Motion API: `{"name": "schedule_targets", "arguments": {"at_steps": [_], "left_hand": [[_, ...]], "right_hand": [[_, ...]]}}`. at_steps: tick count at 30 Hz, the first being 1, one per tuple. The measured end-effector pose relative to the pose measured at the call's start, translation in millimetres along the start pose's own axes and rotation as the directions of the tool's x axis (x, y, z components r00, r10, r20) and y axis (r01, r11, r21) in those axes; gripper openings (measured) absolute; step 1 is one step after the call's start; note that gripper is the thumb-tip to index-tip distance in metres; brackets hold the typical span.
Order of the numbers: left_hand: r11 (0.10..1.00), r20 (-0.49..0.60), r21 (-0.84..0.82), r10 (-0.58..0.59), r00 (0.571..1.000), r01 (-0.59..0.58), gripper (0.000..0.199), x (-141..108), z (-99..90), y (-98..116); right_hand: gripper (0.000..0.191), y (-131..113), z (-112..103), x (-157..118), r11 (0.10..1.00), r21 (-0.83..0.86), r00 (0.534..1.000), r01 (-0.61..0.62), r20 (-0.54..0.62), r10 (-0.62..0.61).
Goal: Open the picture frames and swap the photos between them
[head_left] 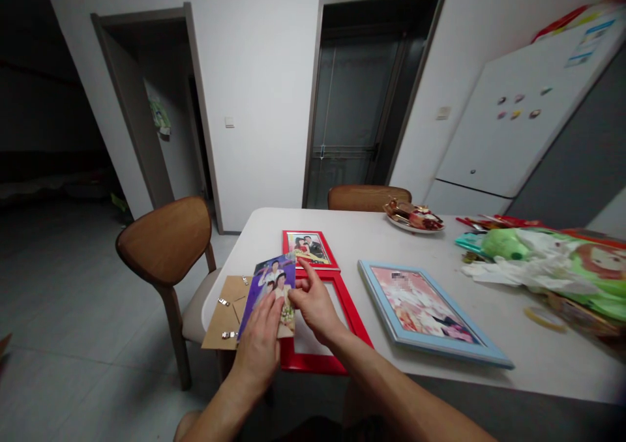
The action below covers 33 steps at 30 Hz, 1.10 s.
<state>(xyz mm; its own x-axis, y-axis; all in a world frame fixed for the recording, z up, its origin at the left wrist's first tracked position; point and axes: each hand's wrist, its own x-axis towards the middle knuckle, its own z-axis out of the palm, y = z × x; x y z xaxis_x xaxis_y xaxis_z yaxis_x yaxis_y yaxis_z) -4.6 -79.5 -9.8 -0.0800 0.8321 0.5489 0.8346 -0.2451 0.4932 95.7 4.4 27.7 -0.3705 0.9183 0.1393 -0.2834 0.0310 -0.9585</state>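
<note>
A photo print [271,285] with a purple background is held above the table's near left corner. My left hand [259,338] grips its lower part, fingers lying over the front. At the print's right edge, my right hand [313,298] pinches it, index finger pointing up. Below the hands lies a red frame [355,318] with an open middle. A brown backing board [222,318] with metal clips lies partly beneath the print on the left. Behind is a smaller red frame [313,250] holding a couple's picture. The blue frame [391,311] with a picture lies to the right.
The white table [352,233] carries a plate [415,225] of wrapped items at the back, a tape roll [545,319] and a green plush bundle with plastic [518,246] on the right. A wooden chair [169,243] stands left, another [369,197] behind.
</note>
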Motion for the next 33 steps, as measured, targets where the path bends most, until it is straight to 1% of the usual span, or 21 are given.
{"name": "schedule_targets", "arguments": {"at_steps": [2,3,4,5,6,8,9,10,11,12,13,14,15,16,18,20,22,24,27,30,33], "left_hand": [[0.988,-0.107,-0.153,-0.04,0.993,0.023,0.05,8.9,-4.4,6.8],[0.969,-0.157,-0.242,-0.091,0.983,0.051,0.045,12.8,-5.8,11.2],[0.936,-0.197,-0.34,-0.162,0.967,0.087,0.041,16.1,-5.9,15.9],[0.885,-0.218,-0.447,-0.246,0.944,0.128,0.037,18.6,-4.2,21.0],[0.813,-0.214,-0.558,-0.336,0.917,0.167,0.034,20.3,-0.8,26.0],[0.616,-0.136,-0.753,-0.488,0.862,0.23,0.032,21.5,10.3,34.8],[0.515,-0.078,-0.819,-0.538,0.839,0.254,0.033,21.3,16.8,38.0],[0.432,-0.026,-0.86,-0.569,0.822,0.272,0.034,20.8,23.0,39.9],[0.378,0.015,-0.881,-0.581,0.814,0.286,0.036,20.1,28.1,40.2],[0.351,0.044,-0.887,-0.583,0.811,0.3,0.039,19.1,31.9,39.1],[0.346,0.066,-0.882,-0.58,0.812,0.319,0.043,18.0,33.9,36.6],[0.363,0.079,-0.867,-0.575,0.814,0.341,0.047,16.8,34.5,33.1],[0.403,0.084,-0.84,-0.564,0.822,0.363,0.05,15.3,33.7,29.2],[0.465,0.083,-0.798,-0.544,0.835,0.383,0.051,13.6,32.1,25.5],[0.626,0.08,-0.665,-0.483,0.872,0.408,0.048,9.5,28.0,20.5],[0.772,0.102,-0.503,-0.394,0.914,0.389,0.043,4.7,25.4,19.9],[0.858,0.136,-0.382,-0.316,0.939,0.344,0.041,0.0,25.6,21.9],[0.907,0.158,-0.312,-0.244,0.957,0.283,0.04,-4.4,28.1,23.2],[0.951,0.179,-0.231,-0.166,0.97,0.206,0.039,-9.2,32.3,21.0],[0.972,0.207,-0.167,-0.128,0.97,0.164,0.038,-10.9,32.7,18.3],[0.986,0.257,-0.104,-0.098,0.961,0.128,0.038,-10.3,28.9,19.8]], "right_hand": [[0.071,-13.9,-0.5,-4.2,0.999,0.05,1.0,0.007,0.024,-0.008],[0.067,-16.6,-3.1,-5.9,0.999,0.045,1.0,-0.014,0.016,0.013],[0.063,-16.1,-7.1,-7.3,0.998,0.02,0.998,-0.055,-0.01,0.055],[0.058,-12.6,-12.2,-8.3,0.993,-0.012,0.992,-0.118,-0.049,0.117],[0.053,-7.0,-18.0,-8.8,0.981,-0.037,0.979,-0.19,-0.083,0.186],[0.042,6.7,-30.0,-8.9,0.954,-0.028,0.951,-0.298,-0.097,0.294],[0.038,12.5,-36.0,-8.4,0.95,-0.005,0.947,-0.311,-0.084,0.309],[0.036,16.5,-41.8,-7.7,0.956,0.015,0.953,-0.293,-0.074,0.294],[0.034,18.4,-47.8,-6.8,0.966,0.022,0.962,-0.258,-0.08,0.259],[0.035,18.0,-54.0,-5.6,0.974,0.013,0.969,-0.224,-0.099,0.224],[0.038,15.8,-60.6,-4.2,0.978,-0.009,0.971,-0.207,-0.125,0.205],[0.041,12.5,-67.6,-2.5,0.978,-0.034,0.97,-0.207,-0.14,0.201],[0.044,8.7,-74.7,-0.6,0.973,-0.055,0.967,-0.223,-0.141,0.213],[0.047,5.4,-81.6,1.5,0.966,-0.073,0.962,-0.25,-0.135,0.238],[0.051,2.1,-93.3,6.0,0.948,-0.119,0.951,-0.297,-0.122,0.283],[0.053,4.3,-100.2,10.8,0.93,-0.199,0.949,-0.308,-0.127,0.288],[0.053,10.3,-101.9,15.5,0.912,-0.296,0.957,-0.283,-0.142,0.251],[0.052,16.7,-100.6,19.6,0.896,-0.363,0.965,-0.256,-0.148,0.216],[0.05,22.8,-98.8,23.4,0.882,-0.406,0.97,-0.238,-0.138,0.198],[0.047,25.5,-100.2,24.0,0.855,-0.468,0.975,-0.222,-0.125,0.185],[0.047,27.9,-101.2,23.7,0.808,-0.551,0.978,-0.21,-0.133,0.164]]}}
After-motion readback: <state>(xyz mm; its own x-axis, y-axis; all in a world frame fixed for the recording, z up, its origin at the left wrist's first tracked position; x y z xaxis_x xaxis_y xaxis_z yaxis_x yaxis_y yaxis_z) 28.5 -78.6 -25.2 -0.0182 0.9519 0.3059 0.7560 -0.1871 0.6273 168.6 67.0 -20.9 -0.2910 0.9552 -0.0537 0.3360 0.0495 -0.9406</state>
